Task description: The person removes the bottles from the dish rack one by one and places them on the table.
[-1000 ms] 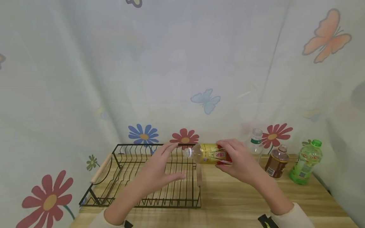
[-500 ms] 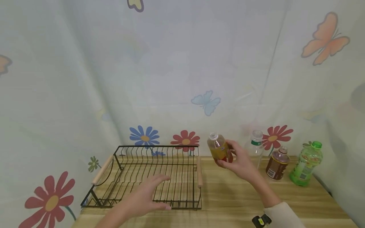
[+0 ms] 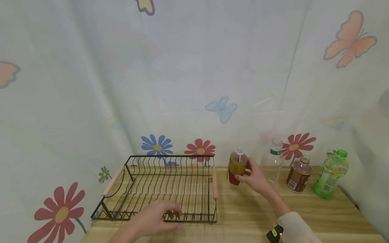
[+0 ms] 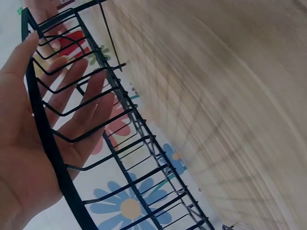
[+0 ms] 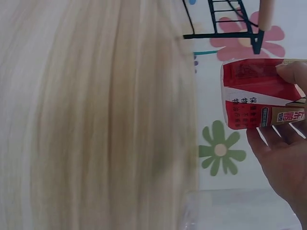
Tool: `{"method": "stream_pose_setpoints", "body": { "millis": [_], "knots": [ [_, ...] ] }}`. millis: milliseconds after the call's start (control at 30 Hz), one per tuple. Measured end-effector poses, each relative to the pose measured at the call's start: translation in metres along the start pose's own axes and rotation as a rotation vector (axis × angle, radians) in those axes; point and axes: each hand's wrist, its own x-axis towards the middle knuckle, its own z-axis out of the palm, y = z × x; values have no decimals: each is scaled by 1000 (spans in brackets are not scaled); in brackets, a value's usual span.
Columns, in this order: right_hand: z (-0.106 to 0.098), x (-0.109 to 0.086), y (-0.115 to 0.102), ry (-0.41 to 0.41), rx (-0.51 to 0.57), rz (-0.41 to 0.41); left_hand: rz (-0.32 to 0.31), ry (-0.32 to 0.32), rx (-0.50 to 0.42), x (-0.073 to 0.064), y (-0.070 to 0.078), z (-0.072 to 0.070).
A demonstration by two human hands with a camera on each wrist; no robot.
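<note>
In the head view a clear plastic bottle with a yellow and red label (image 3: pixel 236 167) stands upright in the grip of my right hand (image 3: pixel 257 178), just right of the rack. The right wrist view shows its red label (image 5: pixel 244 93) between thumb and fingers, with its base apart from the table. My left hand (image 3: pixel 153 216) holds nothing and lies at the front rail of a black wire dish rack (image 3: pixel 171 156). Seen in the left wrist view, the left hand's fingers (image 4: pixel 91 120) extend loosely behind the rack's wires, partly covered by them.
Right of my right hand stand a clear bottle with a green band (image 3: pixel 275 162), a brown-labelled bottle (image 3: pixel 299 176) and a green bottle (image 3: pixel 332 172). The rack has wooden handles (image 3: pixel 215 184) at both ends. A patterned curtain (image 3: pixel 182 67) rises behind the wooden table (image 3: pixel 249 216).
The bottle has turned from lying sideways to upright in my right hand and come lower. My left hand has moved away from it, down to the rack's front rail.
</note>
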Motion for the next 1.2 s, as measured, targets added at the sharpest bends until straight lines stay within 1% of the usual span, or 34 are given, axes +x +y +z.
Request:
{"method": "stream_pose_setpoints", "body": {
  "millis": [67, 200, 367, 500, 667, 767, 900, 1000, 1200],
  "knots": [
    [0, 0, 5, -12, -5, 21, 10, -3, -36, 1, -2, 1],
    [0, 2, 13, -22, -3, 39, -4, -6, -86, 2, -4, 1],
    [1, 1, 16, -41, -19, 64, -21, 2, -108, -1, -3, 0],
    [1, -1, 19, -55, -13, 73, -37, 0, -111, -3, -3, 1],
    [-3, -5, 23, -47, 8, 66, -45, 4, -108, -1, -1, 2],
    [-5, -6, 25, -50, -15, 59, -55, 16, -91, 0, 0, 3],
    [-6, -6, 27, -59, -47, 72, -74, 29, -81, -1, 1, 3],
    [-5, -6, 30, -57, -46, 93, -68, 35, -83, -2, 1, 4],
    [-8, -6, 34, -78, -49, 108, -53, 46, -58, 0, 1, 5]
  ]
}}
